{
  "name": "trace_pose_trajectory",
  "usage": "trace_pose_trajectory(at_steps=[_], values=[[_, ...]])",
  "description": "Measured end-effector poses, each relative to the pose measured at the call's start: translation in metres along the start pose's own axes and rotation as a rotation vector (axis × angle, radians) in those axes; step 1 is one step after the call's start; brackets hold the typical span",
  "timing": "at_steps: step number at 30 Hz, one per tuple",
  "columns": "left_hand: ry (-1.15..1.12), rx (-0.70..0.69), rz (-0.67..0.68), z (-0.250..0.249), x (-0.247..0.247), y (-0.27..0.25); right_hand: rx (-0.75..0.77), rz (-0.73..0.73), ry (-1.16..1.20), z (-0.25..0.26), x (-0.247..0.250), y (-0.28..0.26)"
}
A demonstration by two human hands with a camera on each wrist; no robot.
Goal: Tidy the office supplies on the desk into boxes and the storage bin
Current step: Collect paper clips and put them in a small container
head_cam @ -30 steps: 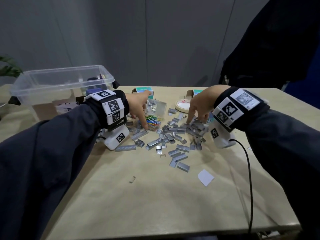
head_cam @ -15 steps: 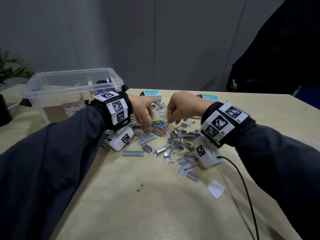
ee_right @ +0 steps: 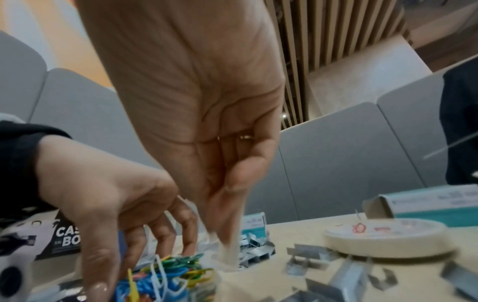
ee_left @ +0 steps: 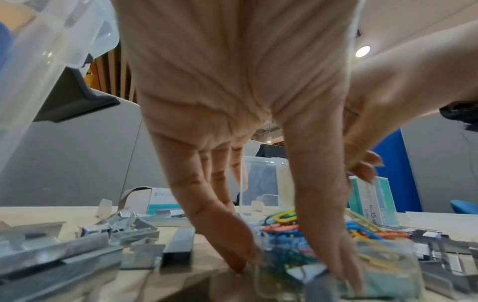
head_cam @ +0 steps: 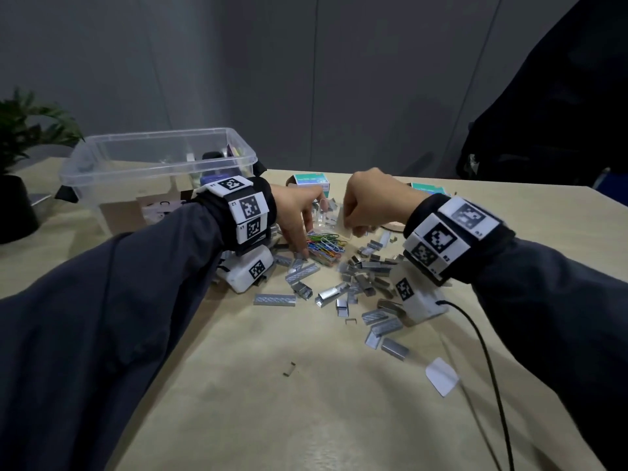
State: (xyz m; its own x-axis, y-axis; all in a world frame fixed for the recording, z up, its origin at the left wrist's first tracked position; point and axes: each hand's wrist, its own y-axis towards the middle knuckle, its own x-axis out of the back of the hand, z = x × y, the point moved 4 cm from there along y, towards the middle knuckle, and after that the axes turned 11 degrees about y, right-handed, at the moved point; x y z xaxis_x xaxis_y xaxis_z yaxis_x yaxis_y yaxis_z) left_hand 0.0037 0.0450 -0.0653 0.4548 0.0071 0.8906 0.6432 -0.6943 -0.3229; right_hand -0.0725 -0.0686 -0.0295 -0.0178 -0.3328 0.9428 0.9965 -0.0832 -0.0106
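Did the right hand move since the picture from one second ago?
Yes. The right hand moved left, off the loose staples, toward the box of coloured paper clips.

Small clear box [ee_left: 383,271] of coloured paper clips [head_cam: 324,248], mid-desk; translucent piece [ee_right: 229,253] pinched beside it; silver staple strips [head_cam: 365,265] scattered around.

Head cam looks dim to me w/ soft shadows on the desk [head_cam: 238,385] & bowed edges; wrist cams brighter, ceiling lamp [ee_left: 362,51] glaring, close foreground blurred.
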Motion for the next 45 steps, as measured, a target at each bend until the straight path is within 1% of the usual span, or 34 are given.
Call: trace_pose_trajectory(at_steps=[2, 5, 6, 9, 12, 15, 18, 22, 26, 31, 34, 41, 45], values=[[-0.003, -0.013, 0.003, 0.000, 0.001, 0.000, -0.049, 0.072, -0.017, -0.008, -0.001, -0.006], [-0.016, -0.025, -0.005, 0.001, 0.001, -0.001, -0.091, 0.028, -0.019, -0.018, 0.000, -0.007], [-0.015, -0.028, -0.013, 0.001, 0.000, -0.002, -0.105, 0.040, -0.017, -0.020, -0.001, -0.006], [0.045, -0.047, -0.057, -0.003, 0.000, -0.004, -0.134, 0.171, 0.016, -0.023, -0.009, -0.008], [0.054, -0.050, -0.079, -0.006, 0.000, -0.007, -0.121, 0.215, 0.043, -0.022, -0.015, -0.010], [0.032, -0.025, -0.076, -0.006, 0.000, -0.010, -0.115, 0.214, 0.062, -0.018, -0.017, -0.013], [0.022, 0.005, -0.098, -0.007, 0.000, -0.015, -0.114, 0.191, 0.029, -0.014, -0.017, -0.013], [-0.047, 0.072, -0.124, -0.009, -0.004, -0.020, -0.137, 0.148, -0.020, -0.012, -0.018, -0.011], [-0.076, 0.139, -0.123, -0.011, -0.006, -0.024, -0.151, 0.174, 0.005, -0.010, -0.023, -0.012], [-0.124, 0.167, -0.133, -0.012, -0.006, -0.026, -0.132, 0.161, 0.028, -0.001, -0.023, -0.016], [-0.167, 0.173, -0.119, -0.013, -0.006, -0.028, -0.151, 0.159, 0.033, 0.003, -0.022, -0.017], [-0.230, 0.180, -0.110, -0.017, -0.009, -0.033, -0.225, 0.151, 0.195, 0.007, -0.024, -0.018], [-0.262, 0.187, -0.098, -0.016, -0.009, -0.039, -0.237, 0.109, 0.256, 0.009, -0.021, -0.021]])
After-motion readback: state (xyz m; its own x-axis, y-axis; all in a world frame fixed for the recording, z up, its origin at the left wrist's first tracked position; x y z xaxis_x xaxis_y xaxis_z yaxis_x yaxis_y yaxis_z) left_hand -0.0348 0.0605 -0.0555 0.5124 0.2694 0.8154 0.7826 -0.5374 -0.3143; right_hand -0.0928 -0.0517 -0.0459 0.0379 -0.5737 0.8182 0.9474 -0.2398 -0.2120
